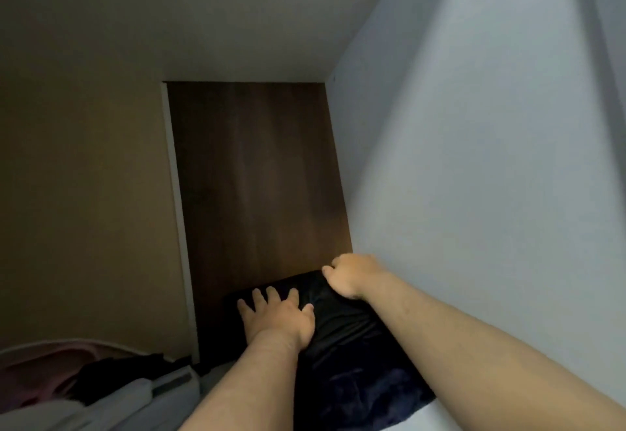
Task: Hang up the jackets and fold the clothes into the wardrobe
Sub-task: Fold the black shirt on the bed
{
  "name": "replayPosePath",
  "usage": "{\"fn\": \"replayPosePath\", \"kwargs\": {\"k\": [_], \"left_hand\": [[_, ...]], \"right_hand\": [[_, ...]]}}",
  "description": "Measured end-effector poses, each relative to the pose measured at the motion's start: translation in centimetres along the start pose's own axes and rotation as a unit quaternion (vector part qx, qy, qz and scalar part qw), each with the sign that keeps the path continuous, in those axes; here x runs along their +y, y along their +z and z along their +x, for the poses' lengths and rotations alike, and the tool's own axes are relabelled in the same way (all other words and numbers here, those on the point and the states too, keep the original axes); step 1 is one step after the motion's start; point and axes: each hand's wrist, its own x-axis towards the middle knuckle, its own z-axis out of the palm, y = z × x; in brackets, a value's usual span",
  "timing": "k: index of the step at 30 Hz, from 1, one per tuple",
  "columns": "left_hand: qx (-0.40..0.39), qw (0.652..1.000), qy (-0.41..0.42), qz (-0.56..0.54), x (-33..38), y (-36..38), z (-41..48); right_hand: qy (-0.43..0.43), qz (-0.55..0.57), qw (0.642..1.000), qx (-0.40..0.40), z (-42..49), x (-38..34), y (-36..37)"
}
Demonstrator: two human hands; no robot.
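A folded black garment [342,325] lies inside the wardrobe compartment, against its white right wall [474,176] and close to the dark wooden back panel [257,176]. My left hand [277,317] presses flat on the garment's left part with fingers spread. At the garment's far right corner, my right hand [349,274] has its fingers curled over the edge of the cloth. A darker blue-black fabric [359,393] lies nearer to me under my forearms.
The compartment's left wall [84,210] is tan and its ceiling [220,23] white. Outside at the lower left lie pinkish cloth [40,373], dark clothes [111,376] and white fabric [135,403].
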Motion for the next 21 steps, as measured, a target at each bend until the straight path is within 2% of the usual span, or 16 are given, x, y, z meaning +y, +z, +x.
{"fn": "replayPosePath", "kwargs": {"k": [2, 6, 13, 18, 21], "left_hand": [[-0.01, 1.0, 0.002, -0.005, -0.2, 0.0, 0.1], [-0.022, 0.999, -0.001, -0.025, -0.5, 0.0, 0.2], [-0.005, 0.989, -0.021, -0.144, -1.3, 1.0, 0.4], [-0.027, 0.984, -0.051, -0.17, -1.4, 0.8, 1.1], [-0.07, 0.982, -0.053, -0.165, -1.6, 0.6, 1.2]], "right_hand": [[-0.011, -0.024, 0.999, 0.024, 1.4, -0.1, 0.0], [0.009, 0.003, 0.999, -0.052, 1.7, 1.5, 3.1], [0.025, 0.053, 0.995, -0.085, 1.3, 2.1, 3.9], [0.038, 0.066, 0.991, -0.112, 1.6, 2.3, 4.2], [0.035, 0.103, 0.984, -0.142, 1.7, 2.5, 4.5]]}}
